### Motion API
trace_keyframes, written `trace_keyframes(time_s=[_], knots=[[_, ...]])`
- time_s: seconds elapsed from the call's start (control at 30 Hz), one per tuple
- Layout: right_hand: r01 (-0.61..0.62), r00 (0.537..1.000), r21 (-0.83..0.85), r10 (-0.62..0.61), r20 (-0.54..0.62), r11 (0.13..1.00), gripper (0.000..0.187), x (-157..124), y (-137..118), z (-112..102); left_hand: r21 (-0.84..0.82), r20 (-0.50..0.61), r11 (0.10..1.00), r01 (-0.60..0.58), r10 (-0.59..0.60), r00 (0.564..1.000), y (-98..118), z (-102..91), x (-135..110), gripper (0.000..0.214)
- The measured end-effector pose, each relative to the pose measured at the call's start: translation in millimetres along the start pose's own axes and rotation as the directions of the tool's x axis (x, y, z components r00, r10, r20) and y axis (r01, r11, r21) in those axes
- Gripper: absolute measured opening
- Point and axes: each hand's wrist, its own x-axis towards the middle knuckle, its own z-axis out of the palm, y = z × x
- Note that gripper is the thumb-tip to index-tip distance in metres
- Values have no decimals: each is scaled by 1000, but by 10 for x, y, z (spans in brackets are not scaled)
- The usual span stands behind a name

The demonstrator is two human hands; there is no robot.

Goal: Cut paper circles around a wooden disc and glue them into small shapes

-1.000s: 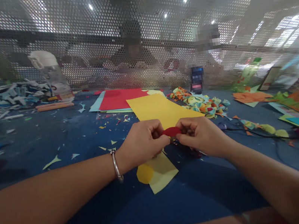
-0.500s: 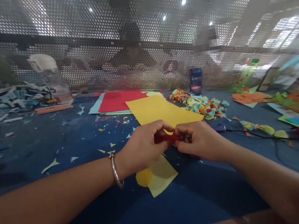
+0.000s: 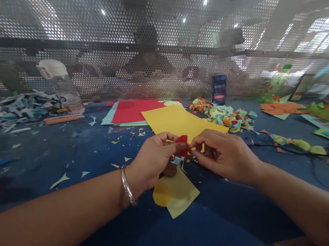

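A small piece of red paper (image 3: 183, 144) is pinched between the thumb and fingers of my left hand (image 3: 154, 156). My right hand (image 3: 226, 150) is closed in a pinch with its fingertips by the red piece's right edge; whether they grip it or something tiny is hidden. Below my left hand, a pale yellow paper piece (image 3: 184, 196) lies on the table, with a darker yellow round piece (image 3: 162, 194) at its left side. Just beyond both hands lies a large yellow sheet (image 3: 176, 119).
Behind the yellow sheet is a stack topped by a red sheet (image 3: 134, 110). Coloured paper cuttings (image 3: 228, 115) pile up at its right. A clear bottle (image 3: 65, 86) stands beside a heap of blue-white scraps (image 3: 21, 108). A black cable (image 3: 290, 147) runs right; perforated metal screening (image 3: 105, 65) rises behind.
My hands have drawn slightly apart, and my right fingers have opened out somewhat. The red paper, mostly hidden between my fingers before, now stands up in view from my left fingertips.
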Motion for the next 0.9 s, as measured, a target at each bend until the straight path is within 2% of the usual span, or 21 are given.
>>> trace_keyframes(time_s=[0.07, 0.17, 0.3, 0.43, 0.53, 0.63, 0.77, 0.9], knots=[[102, 995, -56, -102, -4, 993, 13, -12, -7, 21, -56, 16, 996, 74, -73, 997, 3, 14, -22, 32], [179, 984, -123, -178, 19, 976, 15, -30, 5, 34, -113, 39, 988, 110, -106, 994, -8, 26, -51, 33], [222, 975, -163, -221, 24, 961, 14, -38, 27, 29, -171, 59, 976, 138, -130, 990, -8, 44, -77, 33], [220, 974, -88, -224, -29, 971, 13, -24, 19, 22, -190, 53, 973, 128, -120, 991, 59, 89, -111, 24], [144, 989, 32, -143, -48, 989, 10, -11, -2, 27, -189, 9, 979, 78, -78, 997, 113, 122, -130, 12], [-4, 998, 147, 12, -54, 989, 8, 5, -30, 37, -164, -40, 986, 2, -9, 999, 115, 129, -116, 6], [-172, 981, 237, 189, -47, 956, 7, 28, -68, 40, -166, -19, 986, -32, 30, 999, 54, 100, -68, 4], [-281, 952, 331, 305, -21, 901, 8, 34, -55, 44, -181, 8, 982, -45, 47, 999, 16, 79, -51, 7]])
